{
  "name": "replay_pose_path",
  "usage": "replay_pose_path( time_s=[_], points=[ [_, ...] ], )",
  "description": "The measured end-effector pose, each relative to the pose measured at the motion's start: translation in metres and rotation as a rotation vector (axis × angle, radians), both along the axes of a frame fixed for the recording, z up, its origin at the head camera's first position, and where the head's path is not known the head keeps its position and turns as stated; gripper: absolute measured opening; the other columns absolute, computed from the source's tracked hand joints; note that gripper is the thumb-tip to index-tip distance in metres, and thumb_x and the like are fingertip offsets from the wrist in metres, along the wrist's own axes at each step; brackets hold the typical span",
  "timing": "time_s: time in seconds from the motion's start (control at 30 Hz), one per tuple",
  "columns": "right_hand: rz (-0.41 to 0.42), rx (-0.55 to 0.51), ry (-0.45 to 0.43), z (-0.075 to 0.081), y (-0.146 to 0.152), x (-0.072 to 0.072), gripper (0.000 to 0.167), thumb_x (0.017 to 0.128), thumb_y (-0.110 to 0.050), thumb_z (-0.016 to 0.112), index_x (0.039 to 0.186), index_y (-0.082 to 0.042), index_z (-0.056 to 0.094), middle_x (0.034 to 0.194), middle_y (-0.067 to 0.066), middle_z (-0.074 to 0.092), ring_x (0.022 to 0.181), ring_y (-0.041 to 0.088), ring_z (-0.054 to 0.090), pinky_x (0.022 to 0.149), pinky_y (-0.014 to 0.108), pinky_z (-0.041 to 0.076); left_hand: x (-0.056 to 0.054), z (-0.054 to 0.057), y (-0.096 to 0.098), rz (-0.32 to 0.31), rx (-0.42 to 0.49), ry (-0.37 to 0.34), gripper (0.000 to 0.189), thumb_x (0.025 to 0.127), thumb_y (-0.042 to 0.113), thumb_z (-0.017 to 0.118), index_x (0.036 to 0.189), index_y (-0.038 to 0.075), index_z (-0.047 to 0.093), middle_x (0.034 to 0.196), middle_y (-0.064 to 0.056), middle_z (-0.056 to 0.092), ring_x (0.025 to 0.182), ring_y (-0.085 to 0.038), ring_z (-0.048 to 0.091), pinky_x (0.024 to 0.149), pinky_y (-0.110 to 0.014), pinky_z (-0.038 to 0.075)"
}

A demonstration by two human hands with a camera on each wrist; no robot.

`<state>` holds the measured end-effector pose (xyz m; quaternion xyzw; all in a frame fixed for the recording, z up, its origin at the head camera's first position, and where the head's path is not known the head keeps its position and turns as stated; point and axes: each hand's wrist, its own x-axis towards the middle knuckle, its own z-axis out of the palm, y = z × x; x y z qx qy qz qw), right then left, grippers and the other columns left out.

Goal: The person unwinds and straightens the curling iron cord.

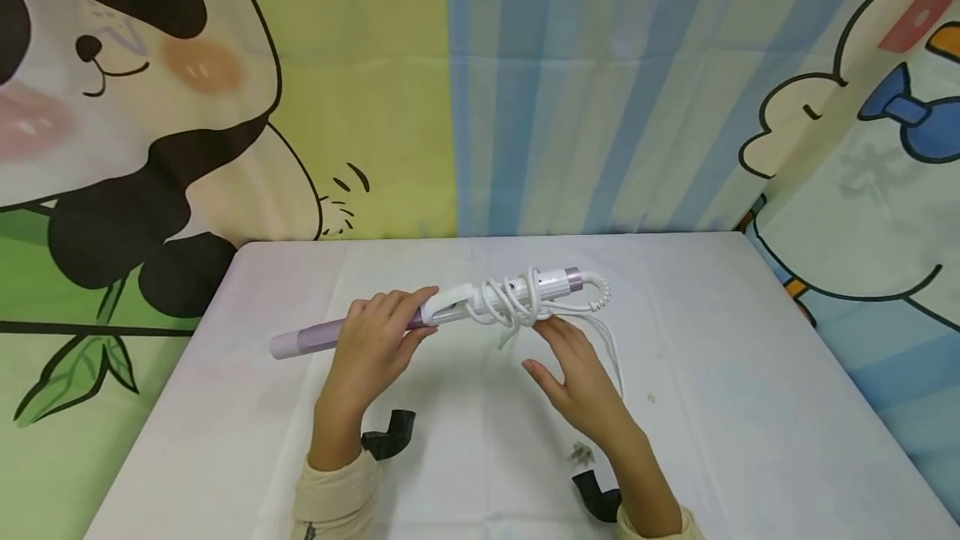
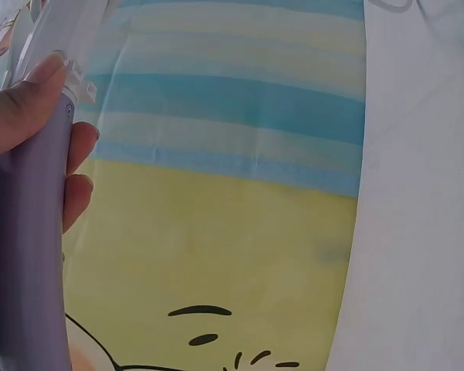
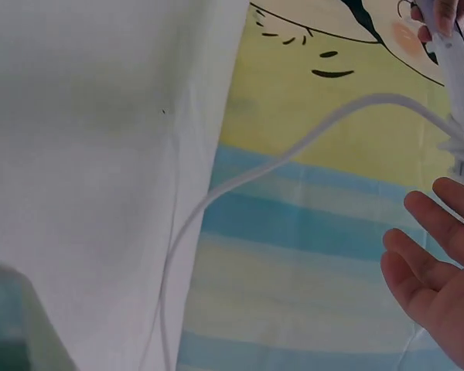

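Note:
A curling iron with a lilac barrel and a white handle is held up above the table, tilted slightly. My left hand grips it by the barrel near the clamp lever; in the left wrist view, the thumb lies across the front with fingertips showing behind. White power cord is wound in several loops round the handle, and a slack length hangs down on the right. Just below those loops is my right hand, fingers spread loosely; in the right wrist view the palm holds nothing. Whether a fingertip touches the cord, I cannot tell.
Beneath both hands is a white-covered table. Black elbow-shaped pieces sit at each wrist. A printed cloth backdrop with cartoon animals and stripes stands behind the table's far edge.

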<state>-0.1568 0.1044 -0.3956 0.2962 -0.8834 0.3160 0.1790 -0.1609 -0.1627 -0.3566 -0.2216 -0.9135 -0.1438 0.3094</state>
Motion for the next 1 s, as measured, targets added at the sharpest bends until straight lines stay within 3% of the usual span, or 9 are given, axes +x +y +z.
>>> replay_pose_path(
  time_s=[0.27,0.4,0.5,0.67,0.77,1.0],
  points=[
    [0.154,-0.045,-0.188,-0.007,-0.019,0.001,0.052,0.090,-0.019,0.057,0.136,-0.006,0.038,0.139,0.008,0.042,0.130,0.026,0.037,0.102,0.046,0.034,0.002,-0.001,0.000,0.000,0.003,0.012,0.050,0.071,0.023,0.076,0.117,0.018,0.059,0.089,0.000,0.064,0.078,-0.020,0.059,0.065,-0.033,0.037],
    [0.179,-0.101,-0.269,-0.004,-0.019,0.003,0.034,0.090,-0.019,0.057,0.121,-0.009,0.046,0.136,0.005,0.046,0.126,0.022,0.043,0.099,0.045,0.037,0.000,-0.002,0.003,-0.015,-0.004,0.005,0.050,0.072,0.025,0.075,0.118,0.018,0.058,0.089,0.001,0.064,0.077,-0.019,0.059,0.065,-0.032,0.037],
    [0.151,-0.122,-0.293,0.002,-0.016,0.007,0.019,0.090,-0.018,0.056,0.106,-0.013,0.048,0.130,0.003,0.053,0.119,0.021,0.050,0.092,0.042,0.043,-0.001,-0.004,0.004,-0.022,-0.003,-0.004,0.049,0.073,0.025,0.075,0.118,0.018,0.058,0.088,0.001,0.064,0.076,-0.019,0.058,0.064,-0.032,0.037],
    [0.104,-0.137,-0.279,0.012,-0.007,0.015,0.011,0.092,-0.014,0.052,0.103,-0.012,0.051,0.104,-0.004,0.067,0.102,0.017,0.061,0.076,0.032,0.050,-0.001,-0.007,0.003,-0.023,0.015,-0.041,0.049,0.073,0.024,0.074,0.119,0.018,0.057,0.090,0.001,0.064,0.078,-0.019,0.059,0.065,-0.032,0.037],
    [0.093,-0.178,-0.213,0.017,-0.002,0.019,0.015,0.091,-0.006,0.052,0.106,-0.008,0.051,0.088,-0.007,0.068,0.088,0.012,0.063,0.065,0.024,0.049,0.000,-0.008,0.002,-0.015,0.004,-0.049,0.049,0.072,0.023,0.075,0.118,0.019,0.058,0.089,0.002,0.064,0.078,-0.018,0.059,0.066,-0.032,0.038],
    [-0.030,-0.214,-0.007,0.029,0.011,0.020,0.022,0.085,0.005,0.055,0.106,-0.003,0.055,0.075,-0.006,0.062,0.063,0.001,0.048,0.043,0.012,0.033,-0.003,-0.005,-0.001,-0.039,-0.012,-0.055,0.050,0.071,0.022,0.077,0.117,0.020,0.058,0.089,0.002,0.064,0.076,-0.018,0.058,0.067,-0.033,0.038]
  ],
)
